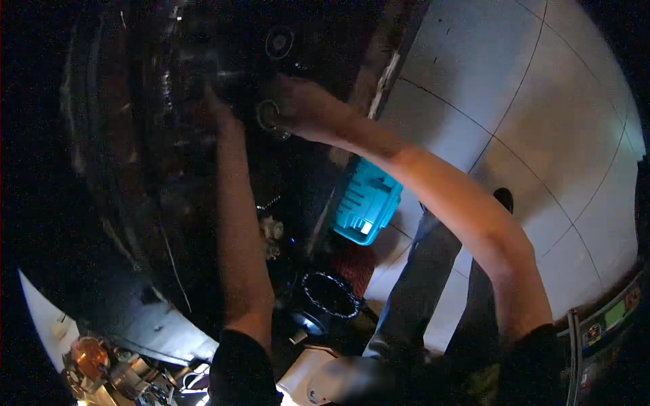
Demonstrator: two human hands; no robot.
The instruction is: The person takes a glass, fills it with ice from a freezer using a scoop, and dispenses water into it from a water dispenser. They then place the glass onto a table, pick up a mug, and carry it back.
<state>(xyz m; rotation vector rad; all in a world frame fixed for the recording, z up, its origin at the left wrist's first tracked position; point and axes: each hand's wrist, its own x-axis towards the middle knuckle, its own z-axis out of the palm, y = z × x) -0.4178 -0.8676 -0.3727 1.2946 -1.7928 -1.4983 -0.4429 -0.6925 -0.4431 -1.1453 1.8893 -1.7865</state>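
Ring (pixel 261 114) (pale-edged, dark inside) shows just beside the right hand (pixel 302 108).

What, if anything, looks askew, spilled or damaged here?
Nothing is plainly spilled or damaged. The untidiest spot is the jumble of metallic-looking items at lower left, crowded together at mixed angles. Around the left hand and right hand, it is too dark and blurred to rule anything out.

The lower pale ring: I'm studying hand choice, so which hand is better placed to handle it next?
Probably the right: the right hand is close beside the lower pale ring; the left hand is farther off. Dimness hides either hand's grip.
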